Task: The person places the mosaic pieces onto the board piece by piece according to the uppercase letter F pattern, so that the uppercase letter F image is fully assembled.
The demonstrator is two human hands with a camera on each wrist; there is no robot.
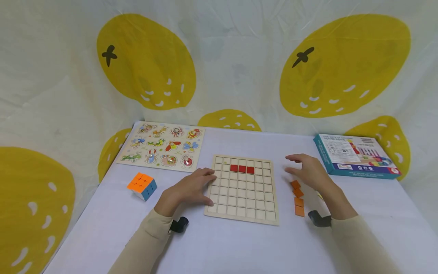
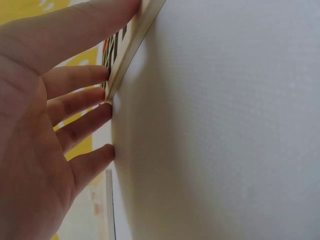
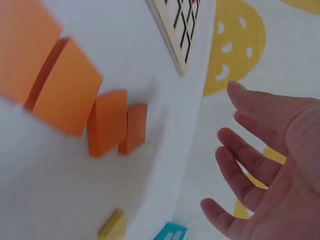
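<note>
- Yellow-printed cloth is hanging beyond my left hand and right hand.
- My left hand, unclenched, is touching the grid board between them.
- My right hand is hovering empty near orange tiles.

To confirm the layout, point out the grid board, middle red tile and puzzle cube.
Grid board [image 1: 241, 192], head view, bare central cell.
Middle red tile [image 1: 242, 169], head view, top face.
Puzzle cube [image 1: 142, 183], head view, orange top face.

Gap between grid board and orange tiles, box farther right
</note>
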